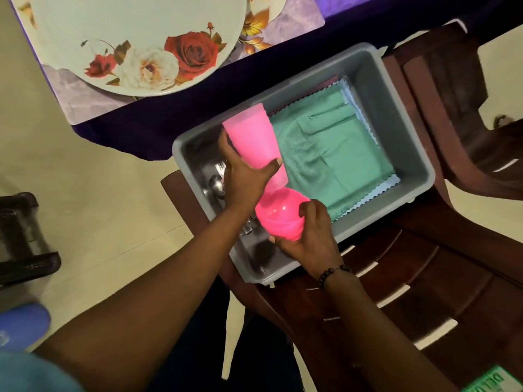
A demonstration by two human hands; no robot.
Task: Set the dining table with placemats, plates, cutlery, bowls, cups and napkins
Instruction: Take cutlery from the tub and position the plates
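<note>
Status, L to R:

- Far L: floor w/ a dark furniture piece (25,239) and a blue blurred thing (22,325) at the edge; can't ID either.
- Table top L: rose-print plate (135,43) sits on a lilac placemat (85,106) over the purple tablecloth (135,131). So that setting has mat + plate done. A white piece (267,8) w/ floral print pokes out just R of the plate, cut off by the frame; bowl or cup, can't say.
- Mid: grey tub (396,103) on a dark wooden chair (424,278) beside the table. L end of the tub holds cutlery (216,179), mostly hidden behind the arm; count unknown.
- Left hand (246,179): fingers wrapped round a pink cup (254,137), tilted, lifted above the tub. A 2nd rim shows at the top, maybe nested cups, not sure.
- Right hand (308,236): fingers curled round a pink bowl (283,216), held over the tub's near edge, cup base just touching or very near its rim.
- R part of the tub: green napkins (334,154) folded flat w/ a pale blue one (390,183) under; not yet out.

Judgement: early-mid. Cups, bowls, cutlery, napkins all left to place. Rest of the table is out of frame, so other settings unknown. Green printed item (495,381) bottom R cut off, unreadable.
</note>
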